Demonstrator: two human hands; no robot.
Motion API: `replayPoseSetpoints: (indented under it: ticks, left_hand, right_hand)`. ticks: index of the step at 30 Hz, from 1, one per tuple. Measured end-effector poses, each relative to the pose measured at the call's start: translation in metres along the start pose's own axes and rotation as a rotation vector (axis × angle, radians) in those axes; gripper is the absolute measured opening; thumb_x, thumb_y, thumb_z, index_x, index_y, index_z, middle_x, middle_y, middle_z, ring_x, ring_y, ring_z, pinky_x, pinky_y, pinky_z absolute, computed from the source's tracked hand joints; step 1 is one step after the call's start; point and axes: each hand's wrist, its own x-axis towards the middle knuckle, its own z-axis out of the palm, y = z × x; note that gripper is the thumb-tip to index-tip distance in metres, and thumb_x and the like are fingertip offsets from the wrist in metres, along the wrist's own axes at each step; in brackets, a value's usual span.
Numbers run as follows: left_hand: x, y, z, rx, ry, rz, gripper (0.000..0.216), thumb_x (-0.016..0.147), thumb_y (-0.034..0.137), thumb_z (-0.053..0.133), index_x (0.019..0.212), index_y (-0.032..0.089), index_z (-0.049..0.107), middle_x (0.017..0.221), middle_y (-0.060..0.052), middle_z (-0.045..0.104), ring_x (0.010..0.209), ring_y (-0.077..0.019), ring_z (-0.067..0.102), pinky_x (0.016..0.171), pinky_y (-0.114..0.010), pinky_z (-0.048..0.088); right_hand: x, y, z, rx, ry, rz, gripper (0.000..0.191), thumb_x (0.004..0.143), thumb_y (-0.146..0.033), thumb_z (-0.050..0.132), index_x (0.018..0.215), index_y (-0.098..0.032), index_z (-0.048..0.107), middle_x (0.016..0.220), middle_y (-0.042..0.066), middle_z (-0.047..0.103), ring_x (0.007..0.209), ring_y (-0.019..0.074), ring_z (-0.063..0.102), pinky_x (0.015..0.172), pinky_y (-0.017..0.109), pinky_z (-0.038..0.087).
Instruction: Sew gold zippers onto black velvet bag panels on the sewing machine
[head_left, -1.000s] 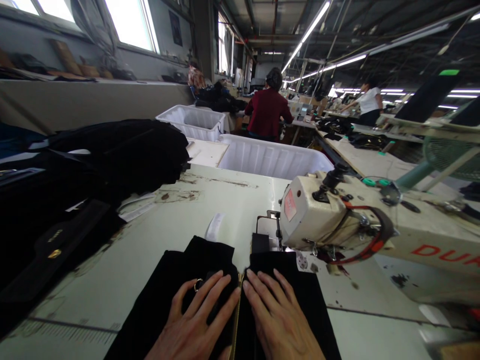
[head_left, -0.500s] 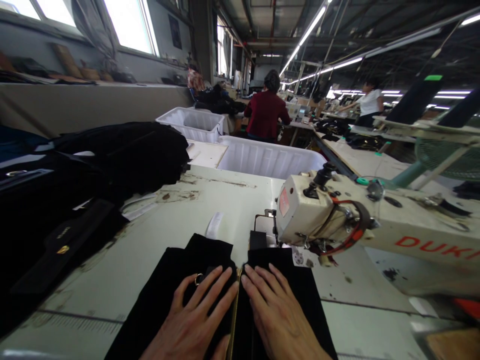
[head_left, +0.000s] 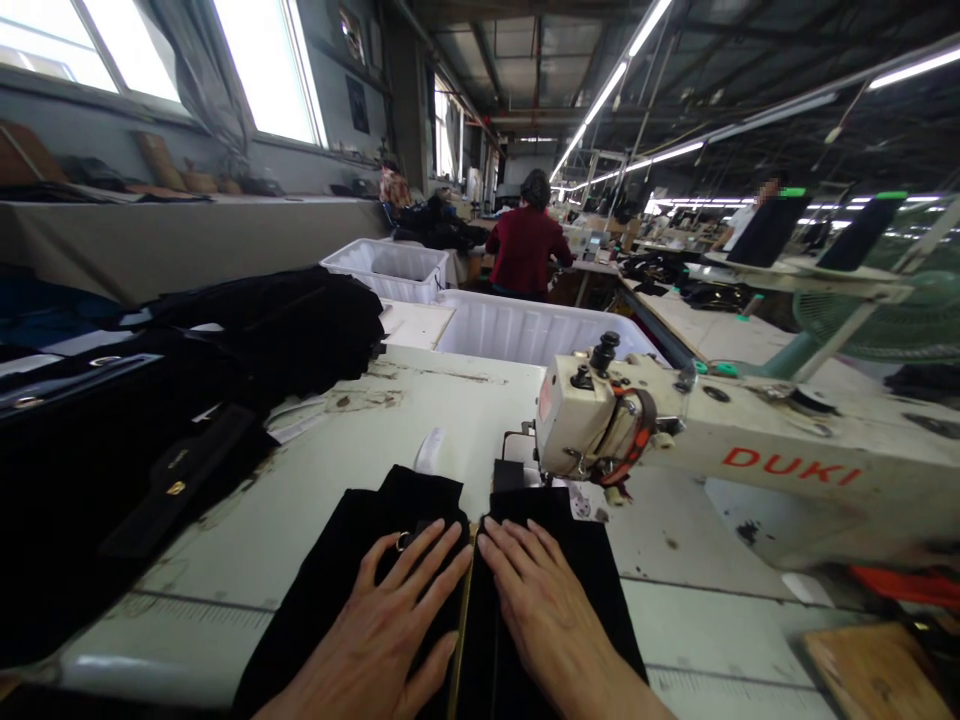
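Resting flat, fingers outstretched and clamped on nothing, my left hand point(head_left: 394, 610) and right hand point(head_left: 544, 605) flank the gold zipper-like strip point(head_left: 465, 602), apparently keeping the black fabric point(head_left: 311, 580) smooth.

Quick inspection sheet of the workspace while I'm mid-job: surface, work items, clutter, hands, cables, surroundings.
Surface: pale table, brown wear marks, ruler markings near the front edge.
Work items: black fabric with gold strip; its far edge meets the sewing machine area, whether under the foot cannot be told.
Clutter: dark pile at left; white tag beyond the fabric; wooden block at lower right.
Hands: left hand and right hand flat on the fabric, either side of the strip.
Cables: cord hanging overhead at right.
Surroundings: white bins, fan, person in red beyond.
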Motion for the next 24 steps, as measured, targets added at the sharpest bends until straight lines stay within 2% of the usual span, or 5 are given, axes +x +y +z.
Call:
replayPoseSetpoints:
  ticks: [8,18,24]
  left_hand:
    - [-0.002,0.003,-0.004,-0.095,-0.052,-0.022,0.065,0.093,0.023,0.049,0.153,0.025,0.023,0.157,-0.005,0.033,0.142,-0.0261,0.032,0.111,-0.049,0.026]
    - [-0.004,0.006,-0.005,-0.117,-0.022,-0.030,0.060,0.094,0.024,0.049,0.150,0.026,0.031,0.155,-0.009,0.036,0.140,-0.0270,0.034,0.111,-0.050,0.027]
    - [-0.003,0.010,-0.012,-0.087,-0.032,-0.036,0.056,0.096,0.026,0.047,0.150,0.027,0.033,0.153,-0.008,0.039,0.140,-0.0262,0.036,0.110,-0.049,0.028]
  right_hand:
    - [0.000,-0.003,-0.002,0.019,0.004,0.019,0.053,0.089,-0.003,0.046,0.139,-0.021,0.049,0.143,0.004,0.050,0.128,0.0208,0.049,0.110,0.044,0.039]
    - [0.000,-0.006,-0.013,0.036,0.033,0.031,0.045,0.092,-0.006,0.047,0.134,-0.021,0.054,0.140,0.006,0.054,0.127,0.0201,0.051,0.108,0.043,0.041]
    - [-0.012,-0.016,-0.023,0.049,0.094,0.085,0.034,0.096,-0.013,0.048,0.128,-0.019,0.058,0.135,0.009,0.057,0.122,0.0219,0.054,0.107,0.047,0.041]
